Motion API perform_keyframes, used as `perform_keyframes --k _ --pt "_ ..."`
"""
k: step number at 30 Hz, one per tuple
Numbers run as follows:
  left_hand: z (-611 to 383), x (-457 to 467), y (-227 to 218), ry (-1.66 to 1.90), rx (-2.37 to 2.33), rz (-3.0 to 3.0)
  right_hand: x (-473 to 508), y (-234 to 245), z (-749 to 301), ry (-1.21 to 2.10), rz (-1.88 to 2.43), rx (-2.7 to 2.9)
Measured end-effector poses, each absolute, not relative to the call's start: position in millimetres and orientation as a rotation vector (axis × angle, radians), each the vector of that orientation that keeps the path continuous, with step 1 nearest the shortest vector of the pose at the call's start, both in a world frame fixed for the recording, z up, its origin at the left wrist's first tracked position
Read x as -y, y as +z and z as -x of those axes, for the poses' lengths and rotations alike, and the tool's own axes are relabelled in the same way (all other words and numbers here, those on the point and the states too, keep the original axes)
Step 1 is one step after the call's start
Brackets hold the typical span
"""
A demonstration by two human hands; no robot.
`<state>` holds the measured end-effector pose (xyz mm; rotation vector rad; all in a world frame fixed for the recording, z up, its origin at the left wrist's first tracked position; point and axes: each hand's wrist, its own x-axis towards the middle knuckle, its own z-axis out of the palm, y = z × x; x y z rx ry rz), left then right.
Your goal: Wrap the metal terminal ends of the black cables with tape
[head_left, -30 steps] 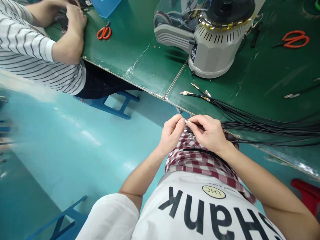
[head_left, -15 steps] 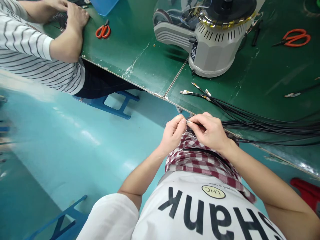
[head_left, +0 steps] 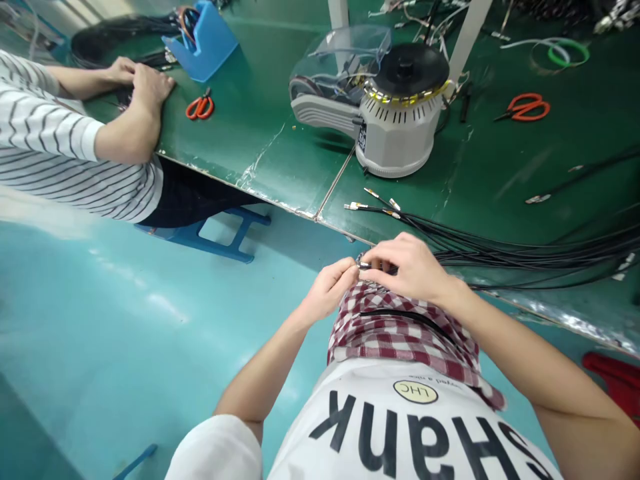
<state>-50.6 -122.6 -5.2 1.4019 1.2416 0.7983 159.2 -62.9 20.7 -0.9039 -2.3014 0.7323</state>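
My left hand (head_left: 327, 290) and my right hand (head_left: 407, 267) meet just below the edge of the green table (head_left: 280, 160), over my checked lap. Both pinch the small metal end of a black cable (head_left: 364, 265) between fingertips. That cable runs right into a bundle of black cables (head_left: 525, 250) lying along the table's near edge. A few loose cable ends with metal tips (head_left: 373, 203) lie on the table just above my hands.
A grey tape dispenser machine (head_left: 385, 113) stands mid-table. Orange scissors (head_left: 200, 107) lie at left, another pair (head_left: 525, 107) at right. A blue bin (head_left: 205, 40) sits far left. A co-worker in a striped shirt (head_left: 60, 153) rests both hands on the table.
The camera tilted up, showing more of the far table. My hands stay pinched together on the cable end, with my right fingers curled further over it.
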Motion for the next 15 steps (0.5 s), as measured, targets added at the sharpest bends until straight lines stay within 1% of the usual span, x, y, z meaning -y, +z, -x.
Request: perform_keyframes --k 1,4,6,11,13,15 --pt "53 122 -7 0.765 -1.258 -1.426 54 25 -168 0.65 0.988 2.297" --pt "58 120 -10 0.761 -1.33 -1.467 29 26 -197 0.255 1.31 2.215" --pt "60 117 -8 0.809 -1.41 -1.488 18 20 -210 0.095 1.407 2.225" --pt "52 105 5 1.055 -1.577 -1.493 20 17 -212 0.095 1.404 2.127" --pt "45 98 12 1.107 -1.534 -1.449 28 24 -209 0.148 1.34 2.066" --pt "38 91 18 1.168 -1.385 -1.305 38 31 -209 0.196 1.268 2.032"
